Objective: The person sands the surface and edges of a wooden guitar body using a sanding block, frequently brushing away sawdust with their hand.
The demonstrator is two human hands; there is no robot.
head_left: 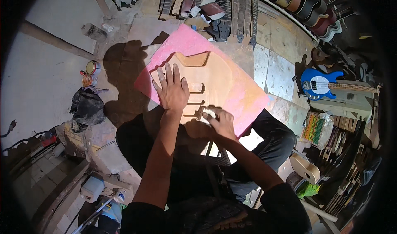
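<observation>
An unfinished pale wooden guitar body (215,73), with several routed cavities, lies on a pink board (252,99) over my lap. My left hand (170,91) rests flat on the left part of the body, fingers stretched out and apart. My right hand (223,122) grips a small block (203,112), perhaps a sanding block, against the body near the lowest slots. The underside of the block and what lies right under it are hidden.
Guitar necks (244,15) lie beyond the board. Guitar bodies (306,4) line the top right. A blue bass (318,84) lies at the right. Cans (93,67) and a black bag (87,108) sit at the left, plastic containers (92,188) at the lower left.
</observation>
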